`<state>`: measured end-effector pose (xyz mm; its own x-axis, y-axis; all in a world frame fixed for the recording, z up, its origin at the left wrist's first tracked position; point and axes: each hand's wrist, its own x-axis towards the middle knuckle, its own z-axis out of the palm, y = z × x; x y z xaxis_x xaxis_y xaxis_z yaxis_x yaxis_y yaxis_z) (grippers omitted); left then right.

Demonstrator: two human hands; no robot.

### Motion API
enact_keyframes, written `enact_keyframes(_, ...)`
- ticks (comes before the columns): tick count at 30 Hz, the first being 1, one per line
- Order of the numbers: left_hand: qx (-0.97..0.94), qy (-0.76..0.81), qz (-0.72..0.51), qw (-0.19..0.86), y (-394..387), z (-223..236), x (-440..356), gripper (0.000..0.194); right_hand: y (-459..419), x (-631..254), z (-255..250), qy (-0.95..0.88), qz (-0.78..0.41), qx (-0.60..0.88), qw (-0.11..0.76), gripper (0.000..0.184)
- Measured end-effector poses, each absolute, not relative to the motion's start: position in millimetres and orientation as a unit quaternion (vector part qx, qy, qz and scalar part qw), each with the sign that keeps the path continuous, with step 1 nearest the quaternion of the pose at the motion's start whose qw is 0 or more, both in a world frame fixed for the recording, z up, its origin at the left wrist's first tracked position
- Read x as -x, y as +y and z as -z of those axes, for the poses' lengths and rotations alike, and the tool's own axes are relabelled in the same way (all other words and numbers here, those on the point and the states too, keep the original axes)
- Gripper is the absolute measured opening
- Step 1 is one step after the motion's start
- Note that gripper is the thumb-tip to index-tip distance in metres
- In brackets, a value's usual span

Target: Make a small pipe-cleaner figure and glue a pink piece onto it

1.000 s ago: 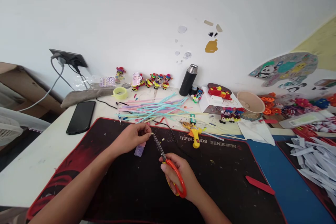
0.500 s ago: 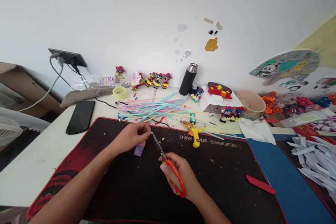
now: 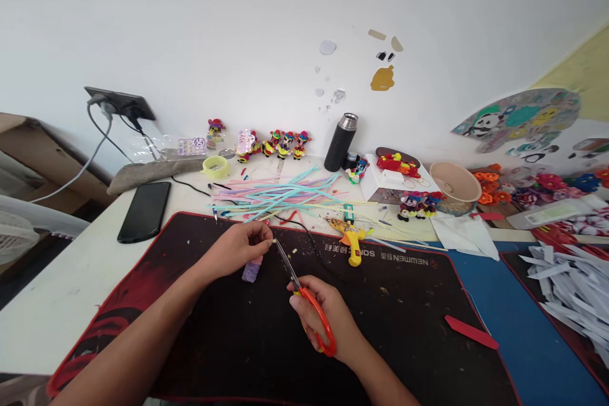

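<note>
My left hand is closed in a pinch over the mat, holding a fuzzy pink and purple pipe-cleaner piece that shows below the fingers. A tiny pale yellow end pokes out at the fingertips. My right hand grips orange-red-handled scissors, fingers around the handles. Their blades point up and left, with the tips at the pale end beside my left thumb; they look almost closed. The part of the piece inside my left hand is hidden.
Behind the hands lie loose pastel pipe cleaners. A yellow glue gun with a cable rests on the dark mat. Also around are a phone, a black flask, small figures and a red strip.
Both hands and the scissors stay almost in place, the blade tips still at the pale end. The whole view has shifted very slightly.
</note>
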<state>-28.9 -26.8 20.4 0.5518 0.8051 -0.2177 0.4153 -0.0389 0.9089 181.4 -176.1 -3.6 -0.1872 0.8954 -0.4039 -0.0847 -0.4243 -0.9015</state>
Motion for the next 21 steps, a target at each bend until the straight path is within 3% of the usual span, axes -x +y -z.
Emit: enact_keyframes(21,-0.682,0.457,-0.192,0.538,-25.6,-20.0,26.9,0.025,-176.3,-181.8,2.1,-0.388,-0.667,0.519,0.367,0.058)
